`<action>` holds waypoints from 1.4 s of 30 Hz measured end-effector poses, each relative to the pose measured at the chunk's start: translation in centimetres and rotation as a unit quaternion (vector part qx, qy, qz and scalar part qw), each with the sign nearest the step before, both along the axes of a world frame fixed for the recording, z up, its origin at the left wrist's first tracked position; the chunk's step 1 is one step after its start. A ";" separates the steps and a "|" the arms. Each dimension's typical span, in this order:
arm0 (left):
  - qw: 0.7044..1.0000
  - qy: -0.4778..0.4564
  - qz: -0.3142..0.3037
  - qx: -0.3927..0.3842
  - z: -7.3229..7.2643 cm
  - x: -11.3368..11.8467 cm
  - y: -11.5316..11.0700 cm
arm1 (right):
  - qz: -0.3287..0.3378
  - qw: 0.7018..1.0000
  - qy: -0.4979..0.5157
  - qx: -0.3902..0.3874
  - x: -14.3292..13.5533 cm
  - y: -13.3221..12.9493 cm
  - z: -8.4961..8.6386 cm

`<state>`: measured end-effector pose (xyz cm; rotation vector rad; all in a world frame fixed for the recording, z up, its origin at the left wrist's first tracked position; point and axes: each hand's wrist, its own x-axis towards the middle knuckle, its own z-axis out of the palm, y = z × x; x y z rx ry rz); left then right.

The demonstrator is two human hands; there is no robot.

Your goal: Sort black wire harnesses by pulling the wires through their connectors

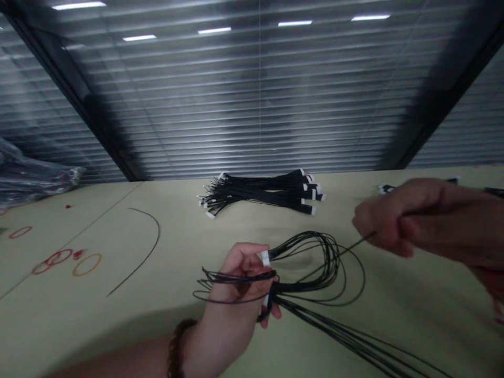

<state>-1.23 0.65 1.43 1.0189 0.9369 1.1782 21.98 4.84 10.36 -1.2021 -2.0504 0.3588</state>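
My left hand (240, 294) is closed round a wire harness (331, 262) made of thin black wires. A white connector (265, 258) on the harness shows at my left fingertips, and a second white piece is partly hidden by the fingers. From this grip the wires loop to the right, and a straighter bunch runs toward the lower right edge. Short wire ends stick out over the left wrist side. To the right, my right hand (389, 220) pinches one black wire (358, 242) that stretches from the loop. Its fingers are slightly blurred.
A pile of black wire harnesses (268, 191) with white connectors lies at the back. On the left are a loose black wire (157, 236), red rubber bands (59, 257), a yellow rubber band (86, 265) and clear plastic wrap (35, 176). Window blinds (252, 105) rise behind the table.
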 end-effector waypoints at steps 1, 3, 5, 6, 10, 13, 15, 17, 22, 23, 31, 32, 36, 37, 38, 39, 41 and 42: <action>1.000 -0.001 -0.001 0.002 0.0 0.0 0.0 | 0.029 0.997 0.055 -0.041 0.6 0.6 0.1; 1.000 -0.002 0.002 0.003 0.0 0.0 0.1 | 0.057 0.982 0.161 -0.082 1.7 1.6 0.1; 1.000 0.000 0.005 -0.002 0.0 0.0 0.1 | -0.006 0.978 0.209 -0.023 2.7 1.9 0.0; 1.000 0.002 0.004 -0.002 0.0 0.0 0.1 | -0.025 0.977 0.211 -0.010 3.0 1.9 0.0; 1.000 -0.022 -0.010 0.019 -0.3 0.0 0.3 | -0.031 0.979 0.189 -0.066 2.0 0.2 -0.1; 0.998 -0.054 -0.011 0.031 -0.4 0.1 0.3 | 0.084 0.984 0.071 -0.142 -0.9 -1.6 -0.7; 0.997 -0.071 -0.012 0.041 -0.4 0.1 0.2 | 0.105 0.991 -0.040 -0.072 -2.9 -2.8 -1.5; 0.995 -0.089 -0.016 0.049 -0.5 0.1 0.2 | 0.097 0.989 -0.109 0.023 -4.1 -3.6 -2.6; 0.984 -0.157 -0.058 0.063 -1.0 0.0 0.3 | 0.101 0.978 -0.148 0.109 -4.6 -4.1 -4.3; 0.980 -0.171 -0.081 0.066 -1.1 0.0 0.3 | 0.104 0.976 -0.153 0.117 -4.6 -4.1 -4.4; 0.967 -0.212 -0.123 0.069 -1.0 0.0 0.2 | 0.107 0.971 -0.161 0.137 -4.8 -4.2 -4.7; 0.968 -0.211 -0.115 0.072 -1.0 0.0 0.2 | 0.111 0.971 -0.162 0.137 -4.8 -4.1 -4.8; 0.971 -0.200 -0.108 0.078 -1.4 -0.2 0.0 | 0.115 0.968 -0.163 0.153 -4.8 -4.2 -4.8; 0.970 -0.196 -0.117 0.078 -1.5 -0.3 0.0 | 0.112 0.968 -0.163 0.156 -4.8 -4.3 -4.8; 0.971 -0.190 -0.123 0.076 -1.6 -0.4 0.0 | 0.110 0.968 -0.162 0.157 -4.9 -4.4 -4.8; 0.972 -0.183 -0.128 0.075 -1.7 -0.5 -0.1 | 0.109 0.969 -0.160 0.156 -4.9 -4.5 -4.8; 0.975 -0.172 -0.126 0.064 -1.8 -0.5 -0.1 | 0.100 0.968 -0.162 0.161 -5.0 -4.8 -4.9; 0.976 -0.172 -0.118 0.057 -1.7 -0.4 -0.1 | 0.094 0.967 -0.167 0.167 -5.1 -4.9 -5.0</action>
